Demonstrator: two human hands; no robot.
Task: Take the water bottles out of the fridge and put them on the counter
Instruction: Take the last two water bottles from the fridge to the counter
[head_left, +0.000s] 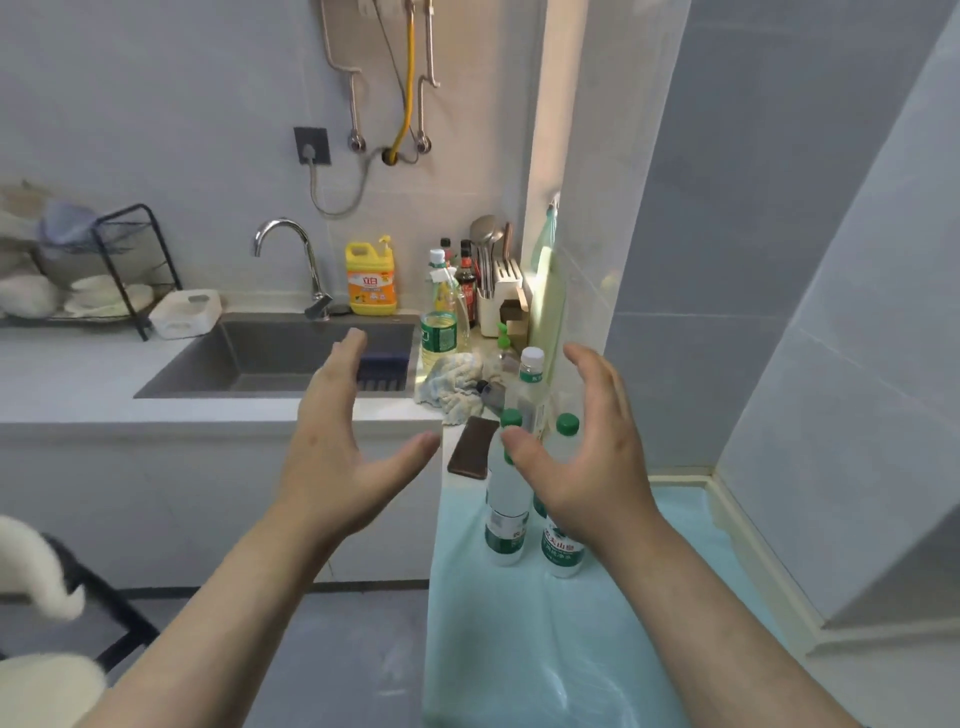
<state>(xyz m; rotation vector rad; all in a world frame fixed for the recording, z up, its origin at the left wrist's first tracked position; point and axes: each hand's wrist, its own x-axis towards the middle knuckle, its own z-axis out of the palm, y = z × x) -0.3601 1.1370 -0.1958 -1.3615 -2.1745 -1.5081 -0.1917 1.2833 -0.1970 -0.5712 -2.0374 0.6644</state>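
Two clear water bottles with green caps and green labels stand upright side by side on a pale blue surface (597, 649) at the right: the left bottle (505, 525) and the right bottle (563, 551). A third bottle with a white cap (530, 384) stands just behind them. My right hand (582, 447) hovers in front of the two bottles, fingers spread, holding nothing. My left hand (343, 441) is raised to the left of them, open and empty. No fridge is in view.
A dark phone (472, 447) lies left of the bottles, with a crumpled cloth (452, 384) behind it. A grey sink (280, 358) with a tap, yellow detergent (370, 278), an oil bottle (439, 332), a knife block (501, 296) and a dish rack (88, 270) fill the counter.
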